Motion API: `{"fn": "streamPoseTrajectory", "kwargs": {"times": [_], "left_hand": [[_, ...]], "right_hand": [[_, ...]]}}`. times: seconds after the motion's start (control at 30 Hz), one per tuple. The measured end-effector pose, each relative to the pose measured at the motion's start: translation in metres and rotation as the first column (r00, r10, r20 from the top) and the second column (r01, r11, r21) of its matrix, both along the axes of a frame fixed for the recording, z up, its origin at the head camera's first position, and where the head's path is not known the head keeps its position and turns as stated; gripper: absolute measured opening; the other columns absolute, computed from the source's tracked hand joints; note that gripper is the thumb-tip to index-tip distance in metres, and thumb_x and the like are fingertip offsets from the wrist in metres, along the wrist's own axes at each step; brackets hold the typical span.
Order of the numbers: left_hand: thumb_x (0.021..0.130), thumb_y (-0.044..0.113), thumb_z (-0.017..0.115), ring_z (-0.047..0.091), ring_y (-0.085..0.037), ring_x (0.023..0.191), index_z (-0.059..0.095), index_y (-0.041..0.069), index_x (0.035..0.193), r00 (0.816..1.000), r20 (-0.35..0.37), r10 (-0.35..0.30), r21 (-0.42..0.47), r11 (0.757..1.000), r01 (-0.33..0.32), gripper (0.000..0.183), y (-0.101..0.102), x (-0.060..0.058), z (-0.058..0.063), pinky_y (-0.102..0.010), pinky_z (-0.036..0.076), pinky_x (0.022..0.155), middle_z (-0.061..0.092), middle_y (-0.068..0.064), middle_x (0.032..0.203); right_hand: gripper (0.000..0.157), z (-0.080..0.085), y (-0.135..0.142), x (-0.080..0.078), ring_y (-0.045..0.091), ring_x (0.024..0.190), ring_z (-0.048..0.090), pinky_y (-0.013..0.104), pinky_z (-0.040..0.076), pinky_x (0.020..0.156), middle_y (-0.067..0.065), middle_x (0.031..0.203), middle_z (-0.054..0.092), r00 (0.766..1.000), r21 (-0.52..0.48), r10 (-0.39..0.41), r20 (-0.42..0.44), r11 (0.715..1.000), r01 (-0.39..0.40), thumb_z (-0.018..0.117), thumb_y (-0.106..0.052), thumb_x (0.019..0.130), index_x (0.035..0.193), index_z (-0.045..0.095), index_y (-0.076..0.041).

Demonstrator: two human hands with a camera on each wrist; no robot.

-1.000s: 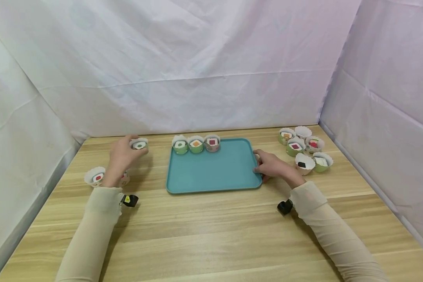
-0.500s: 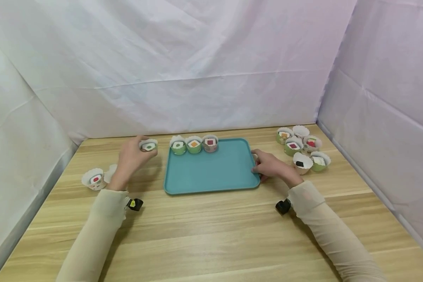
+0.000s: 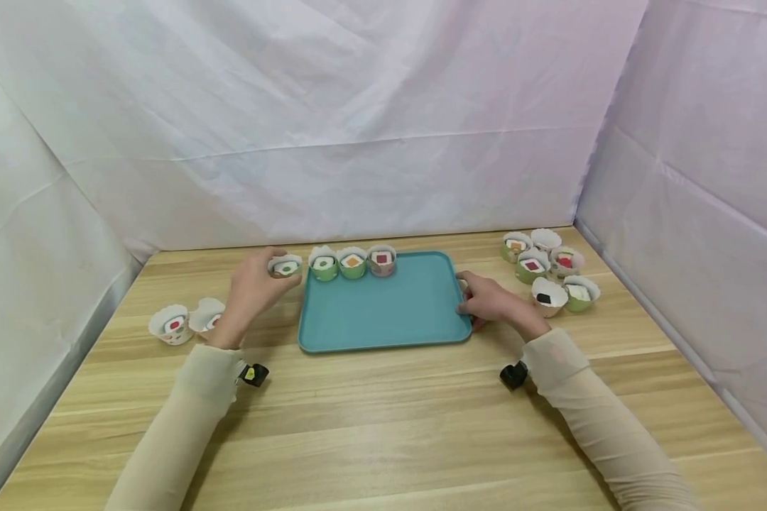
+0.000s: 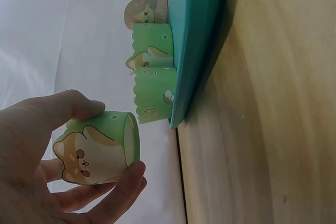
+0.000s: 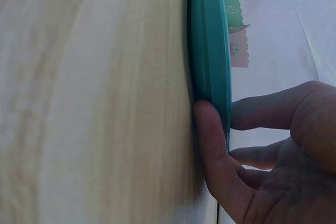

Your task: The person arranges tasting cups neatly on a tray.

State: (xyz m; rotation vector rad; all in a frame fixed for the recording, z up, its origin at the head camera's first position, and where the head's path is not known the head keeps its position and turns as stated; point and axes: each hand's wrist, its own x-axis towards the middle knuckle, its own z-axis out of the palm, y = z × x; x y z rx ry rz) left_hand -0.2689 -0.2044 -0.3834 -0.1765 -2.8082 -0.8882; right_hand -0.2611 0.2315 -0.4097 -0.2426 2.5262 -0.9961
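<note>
My left hand (image 3: 256,287) grips a green paper baking cup (image 4: 100,153) with a cartoon dog on it, between thumb and curled fingers. Inside is a white piece with a green centre, seen from the head. The cup is off the table, just left of the blue tray (image 3: 383,309) and apart from it. On the tray's back left stand two green cups (image 3: 323,267) and a pink cup (image 3: 382,264) in a row, each with a sushi-like piece. At the tray's right edge, my right hand (image 3: 488,298) pinches the rim, thumb (image 5: 210,129) against its outer side.
Two more filled cups (image 3: 171,326) stand on the left of the wooden table (image 3: 371,426), beside my left forearm. Several paper cups (image 3: 532,265) cluster at the back right, beyond my right hand. White cloth (image 3: 358,142) hangs behind and along both sides.
My left hand has carried the green cup rightwards to beside the tray, uncovering the second cup at the left. My right hand keeps its place on the tray; the view has shifted slightly.
</note>
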Motion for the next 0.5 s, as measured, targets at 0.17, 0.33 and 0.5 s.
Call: {"fn": "streamPoseTrajectory", "kwargs": {"times": [0.17, 0.33, 0.5], "left_hand": [[0.091, 0.037, 0.074, 0.060, -0.037, 0.109, 0.059, 0.005, 0.140, 1.000, 0.009, -0.016, -0.008, 1.000, 0.016, 0.060, 0.007, 0.002, -0.001, -0.058, 0.049, 0.095, 0.063, -0.022, 0.134], [0.091, 0.034, 0.076, 0.062, -0.035, 0.100, 0.060, 0.004, 0.137, 0.999, -0.007, -0.041, -0.013, 0.999, 0.041, 0.058, 0.014, 0.003, -0.003, -0.052, 0.051, 0.087, 0.068, -0.021, 0.124], [0.090, 0.033, 0.078, 0.061, -0.034, 0.099, 0.060, 0.003, 0.138, 0.997, 0.004, -0.082, -0.007, 0.997, 0.082, 0.059, 0.022, 0.003, -0.006, -0.053, 0.050, 0.089, 0.069, -0.021, 0.124]], "right_hand": [[0.080, 0.000, -0.001, 0.000, 0.024, 0.075, 0.068, 0.035, 0.064, 0.061, 0.022, 0.108, 0.060, 1.000, 0.001, 0.004, -0.002, 1.000, -0.004, 0.064, -0.005, 0.098, 0.163, 0.017, 0.000], [0.079, 0.001, -0.002, 0.001, 0.024, 0.075, 0.069, 0.035, 0.064, 0.062, 0.024, 0.112, 0.060, 1.000, 0.002, 0.002, 0.001, 1.000, -0.002, 0.063, -0.005, 0.098, 0.163, 0.018, -0.002], [0.079, 0.002, -0.001, 0.002, 0.025, 0.075, 0.069, 0.036, 0.064, 0.062, 0.025, 0.113, 0.059, 1.000, 0.008, -0.003, 0.006, 1.000, 0.003, 0.063, -0.005, 0.099, 0.163, 0.017, -0.002]]}}
